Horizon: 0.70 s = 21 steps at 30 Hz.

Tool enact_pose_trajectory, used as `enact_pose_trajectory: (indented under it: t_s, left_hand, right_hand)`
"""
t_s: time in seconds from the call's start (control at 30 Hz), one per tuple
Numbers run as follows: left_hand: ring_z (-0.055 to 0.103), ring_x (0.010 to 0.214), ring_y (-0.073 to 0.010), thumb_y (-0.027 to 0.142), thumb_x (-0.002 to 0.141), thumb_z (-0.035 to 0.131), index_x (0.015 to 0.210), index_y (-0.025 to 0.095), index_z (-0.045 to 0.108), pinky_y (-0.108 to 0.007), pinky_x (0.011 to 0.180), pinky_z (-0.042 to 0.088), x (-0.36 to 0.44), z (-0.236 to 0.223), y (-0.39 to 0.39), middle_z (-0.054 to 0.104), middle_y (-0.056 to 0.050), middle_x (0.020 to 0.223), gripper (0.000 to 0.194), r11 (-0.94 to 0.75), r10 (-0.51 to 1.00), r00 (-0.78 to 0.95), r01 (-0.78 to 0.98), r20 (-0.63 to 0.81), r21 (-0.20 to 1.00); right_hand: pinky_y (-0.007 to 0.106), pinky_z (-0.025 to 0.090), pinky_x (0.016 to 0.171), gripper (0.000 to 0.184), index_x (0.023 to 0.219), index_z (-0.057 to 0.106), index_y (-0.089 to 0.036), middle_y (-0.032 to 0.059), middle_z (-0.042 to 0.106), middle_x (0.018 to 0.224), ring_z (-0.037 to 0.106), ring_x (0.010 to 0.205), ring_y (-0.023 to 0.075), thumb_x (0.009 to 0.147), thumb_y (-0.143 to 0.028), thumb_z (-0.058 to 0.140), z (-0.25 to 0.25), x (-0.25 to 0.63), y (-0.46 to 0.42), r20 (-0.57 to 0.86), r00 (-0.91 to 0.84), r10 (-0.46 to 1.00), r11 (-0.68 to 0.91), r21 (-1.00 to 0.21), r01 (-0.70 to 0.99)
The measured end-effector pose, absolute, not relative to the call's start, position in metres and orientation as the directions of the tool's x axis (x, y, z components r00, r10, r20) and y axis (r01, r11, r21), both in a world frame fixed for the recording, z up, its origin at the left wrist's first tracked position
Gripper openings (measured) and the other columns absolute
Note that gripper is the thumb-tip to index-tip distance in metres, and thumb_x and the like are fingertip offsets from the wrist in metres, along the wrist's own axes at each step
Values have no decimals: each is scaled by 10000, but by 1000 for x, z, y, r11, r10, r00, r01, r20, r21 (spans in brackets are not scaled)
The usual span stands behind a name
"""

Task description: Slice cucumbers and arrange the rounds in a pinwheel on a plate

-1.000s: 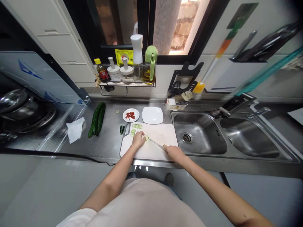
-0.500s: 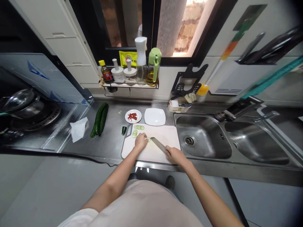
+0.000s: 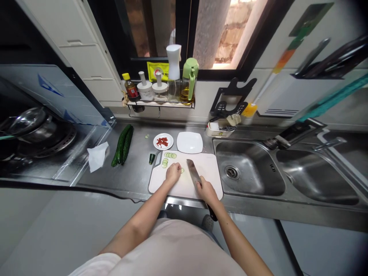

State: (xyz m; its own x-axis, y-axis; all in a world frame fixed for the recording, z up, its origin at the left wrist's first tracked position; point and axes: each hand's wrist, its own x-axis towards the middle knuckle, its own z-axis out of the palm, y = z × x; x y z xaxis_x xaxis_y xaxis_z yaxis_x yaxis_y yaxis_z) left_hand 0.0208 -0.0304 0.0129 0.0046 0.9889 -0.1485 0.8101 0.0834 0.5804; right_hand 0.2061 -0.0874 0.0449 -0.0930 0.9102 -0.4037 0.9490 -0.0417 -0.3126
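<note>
On the white cutting board [image 3: 205, 163], my left hand [image 3: 173, 173] is closed, its fingertips at a pale green piece of cucumber [image 3: 182, 170] mostly hidden by the fingers. My right hand [image 3: 207, 190] grips a kitchen knife [image 3: 192, 170], its blade pointing away from me and apart from the cucumber. The end of its black handle shows beneath my wrist. Rows of cucumber slices [image 3: 170, 155] lie at the board's upper left. A dark green cucumber end [image 3: 151, 158] rests on the counter just left of the board.
Whole cucumbers [image 3: 122, 145] and a paper towel [image 3: 97, 156] lie on the counter at left. Behind the board stand a plate of chopped red pieces [image 3: 163, 142] and a white square plate [image 3: 189, 142]. The sink [image 3: 250, 168] is at right, a seasoning rack [image 3: 161, 104] above.
My right hand has moved slightly left and the knife has swung to point more directly away from me, its tip now further right of the cucumber. My left hand stays at the cucumber.
</note>
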Motion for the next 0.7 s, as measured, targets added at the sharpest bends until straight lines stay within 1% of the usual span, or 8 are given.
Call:
enact_pose_trajectory:
  t_s: [0.13,0.3,0.47,0.53,0.7]
  left_hand:
    - [571,777,-145,134,817,498,853,206,600,-234,676,381,20,16,-32,651,-26,858,131,120,986,-18,766,-166,632]
    - [569,737,-130,187,803,547,850,204,606,-223,647,372,10,19,-36,658,-12,839,78,162,985,-73,723,-158,672]
    - [576,733,-129,252,815,551,843,213,617,-223,656,376,-12,19,-37,662,-2,814,81,219,975,-184,707,-124,672]
    - [583,745,-133,253,808,558,859,216,625,-223,672,382,-22,17,-36,667,-1,822,92,258,964,-235,705,-125,660]
    - [595,774,-144,230,806,551,912,226,641,-229,700,390,-42,9,-33,677,0,839,139,339,935,-326,697,-142,632]
  right_hand:
    - [236,290,615,269,1130,464,-169,94,674,902,612,813,189,955,-292,301,42,209,-88,-396,-97,913,-35,-313,949]
    - [238,295,629,271,1131,479,-168,93,671,904,603,810,188,951,-290,318,42,211,-87,-405,-83,911,-50,-306,951]
    - [235,256,609,214,1085,495,-167,84,662,871,579,769,168,939,-274,380,43,211,-86,-391,-72,917,-79,-355,931]
    - [236,245,605,198,1071,499,-172,76,657,865,568,756,161,937,-268,389,43,211,-86,-383,-74,921,-80,-370,926]
    - [243,221,587,190,1048,502,-176,68,648,839,551,733,157,936,-264,377,43,211,-86,-381,-76,922,-71,-356,932]
